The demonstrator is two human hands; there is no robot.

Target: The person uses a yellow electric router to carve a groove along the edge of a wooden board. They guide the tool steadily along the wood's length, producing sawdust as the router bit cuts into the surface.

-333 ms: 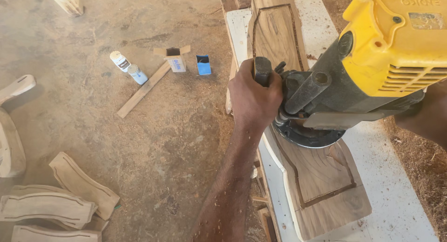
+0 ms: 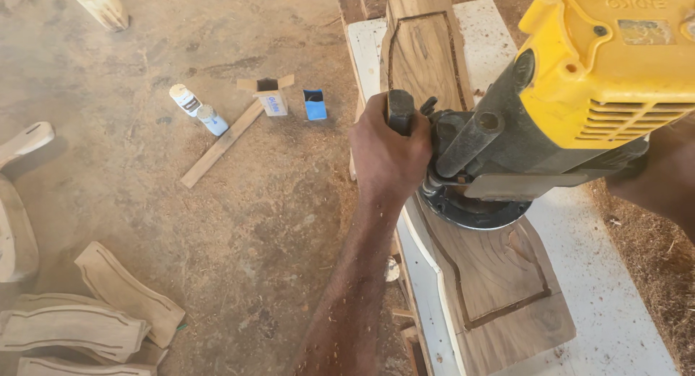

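Two hands | left hand (image 2: pixel 387 155) grips router (image 2: pixel 557 101) | on plank (image 2: pixel 499 289)

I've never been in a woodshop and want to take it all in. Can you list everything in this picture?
router: one, yellow and black, on the panel
wooden panel: one, brown with a cut groove, on the bench
bench: one, white top, right side
shaped wood pieces: several, pale, stacked on the floor at lower left
wood strip: one, pale, on the floor
small bottles: two, white and blue, by the strip
small boxes: two, one tan, one blue, on the floor
left hand: grips the router's black handle
right hand: mostly hidden behind the router
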